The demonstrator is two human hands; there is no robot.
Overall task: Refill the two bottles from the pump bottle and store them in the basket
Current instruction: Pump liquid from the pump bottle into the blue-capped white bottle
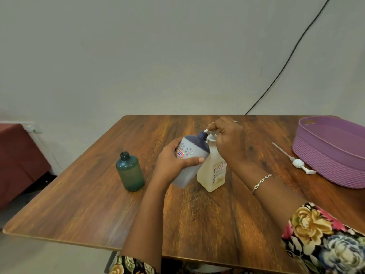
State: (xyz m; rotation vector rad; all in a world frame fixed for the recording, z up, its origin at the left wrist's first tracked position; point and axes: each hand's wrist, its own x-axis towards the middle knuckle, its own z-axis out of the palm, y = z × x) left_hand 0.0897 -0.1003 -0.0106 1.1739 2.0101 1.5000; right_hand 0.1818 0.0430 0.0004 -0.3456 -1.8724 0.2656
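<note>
My left hand [173, 161] grips a pale grey bottle with a dark blue top [192, 153], held tilted so its open neck sits right under the pump's white nozzle. The pump bottle [213, 173], clear with yellowish liquid and a label, stands on the wooden table [98, 204]. My right hand [229, 141] rests on top of its pump head, fingers curled over it. A teal bottle [130, 172] with no cap stands upright to the left, apart from both hands. The purple basket [331, 155] sits at the table's right edge.
A loose white pump with a long tube [296, 162] lies on the table just left of the basket. A black cable [286, 62] runs down the wall behind. A dark red piece of furniture [15, 155] stands left of the table.
</note>
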